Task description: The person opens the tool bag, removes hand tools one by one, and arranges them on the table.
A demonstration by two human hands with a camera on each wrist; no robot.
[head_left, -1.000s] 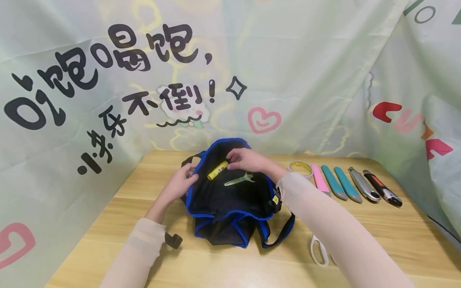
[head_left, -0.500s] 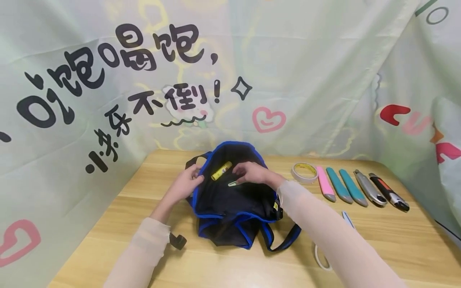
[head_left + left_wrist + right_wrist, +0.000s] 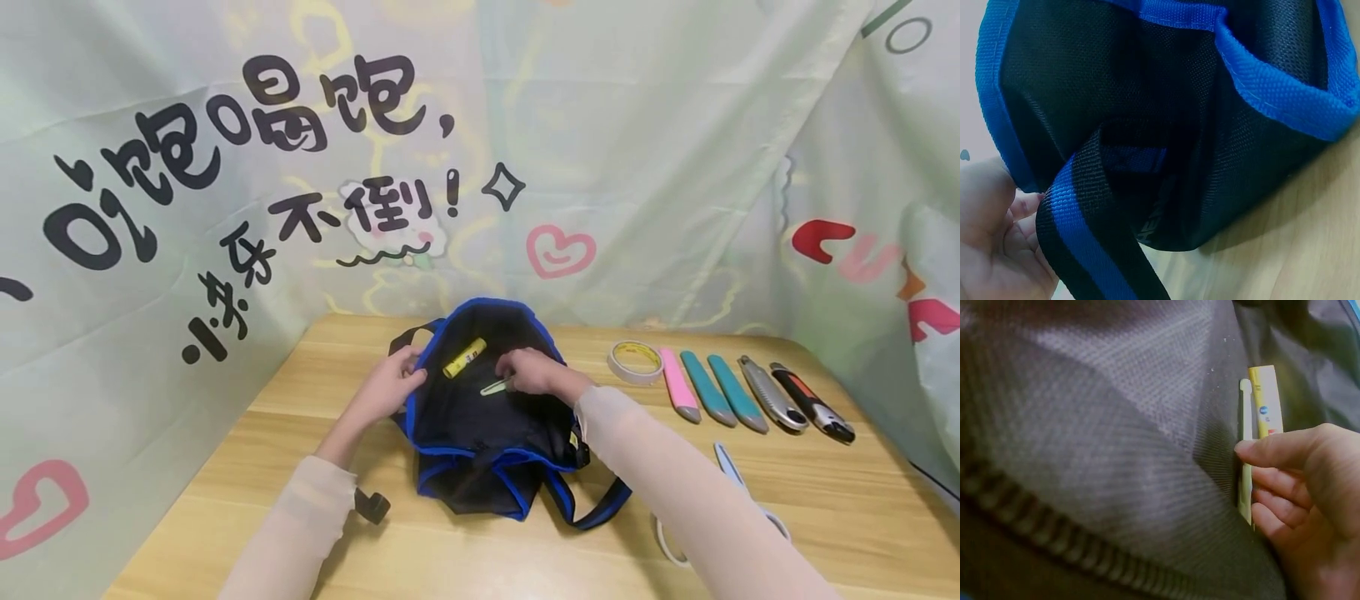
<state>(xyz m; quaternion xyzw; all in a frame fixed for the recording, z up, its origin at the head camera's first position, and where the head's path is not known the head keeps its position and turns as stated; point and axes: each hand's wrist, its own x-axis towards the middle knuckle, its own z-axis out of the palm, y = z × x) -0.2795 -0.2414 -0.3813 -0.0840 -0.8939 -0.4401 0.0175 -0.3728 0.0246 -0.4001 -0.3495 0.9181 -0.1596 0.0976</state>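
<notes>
A black bag (image 3: 480, 425) with blue trim lies on the table with its mouth wide. My left hand (image 3: 388, 383) grips its left rim, also seen at the bag's edge (image 3: 997, 119) in the left wrist view. Inside, my right hand (image 3: 531, 371) pinches a slim pale-green plastic tool (image 3: 1246, 419) between thumb and fingers; one end of the tool is hidden by the hand in the head view. Beside it, higher on the black lining, lies a yellow glue stick (image 3: 465, 357) with a printed label.
On the table's right side are a tape roll (image 3: 635, 362), a pink cutter (image 3: 681, 387), two teal cutters (image 3: 707, 387), a silver utility knife (image 3: 772, 395) and a black one (image 3: 813, 404). White-handled scissors (image 3: 731, 467) lie partly under my right forearm. A strap (image 3: 592, 508) loops out in front.
My right hand has moved from beside the glue stick down to the pale-green tool and now pinches it. My left hand keeps its grip on the rim. The view has shifted slightly.
</notes>
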